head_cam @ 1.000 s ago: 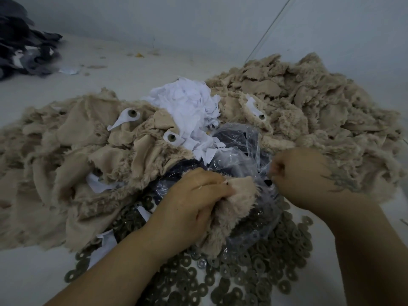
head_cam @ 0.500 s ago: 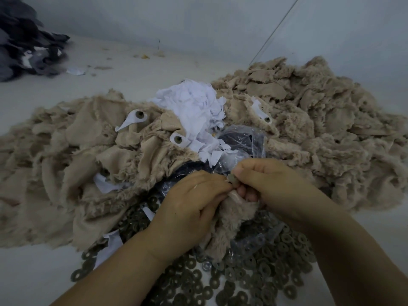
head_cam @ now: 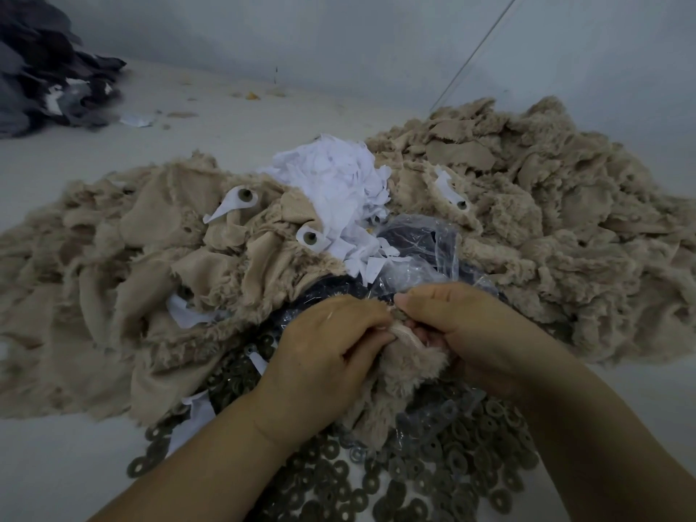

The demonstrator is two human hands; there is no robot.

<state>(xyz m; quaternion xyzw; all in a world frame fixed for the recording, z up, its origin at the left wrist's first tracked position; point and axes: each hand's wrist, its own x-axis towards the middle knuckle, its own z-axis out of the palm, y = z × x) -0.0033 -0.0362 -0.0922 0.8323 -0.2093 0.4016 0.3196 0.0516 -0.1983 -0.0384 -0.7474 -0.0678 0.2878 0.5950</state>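
Left hand (head_cam: 331,344): fingers curled tight round the plush piece (head_cam: 408,371), thumb tip pressed on its folded top edge; same hold as a second ago.
Right hand (head_cam: 472,329): thumb and forefinger pinching a small round part (head_cam: 399,313) against that same edge, other fingers tucked under the fabric. A second ago apart at the right, by the plastic bag (head_cam: 422,239); half a second ago already against the left hand; now thumb tip to thumb tip with it.
Plush piece: beige, furry side down, bunched between both hands above the washers (head_cam: 433,469), towards the near edge of the worktop (head_cam: 263,118); place unchanged.
Small round part: greyish, mostly hidden by the thumb tips; exact kind not readable.
Washers: dark rings spread flat on the worktop under and in front of the wrists.
Plastic bag: clear, crumpled, dark contents inside, just behind the hands, touching the white scraps (head_cam: 339,178).
White scraps: loose heap between the two plush piles.
Left plush pile (head_cam: 124,280): beige pieces, two with eyes on white patches (head_cam: 244,195) facing up.
Right plush pile (head_cam: 565,227): beige pieces, one eye patch near its left side.
Dark cloth heap (head_cam: 45,77): far left corner, well apart from the hands.
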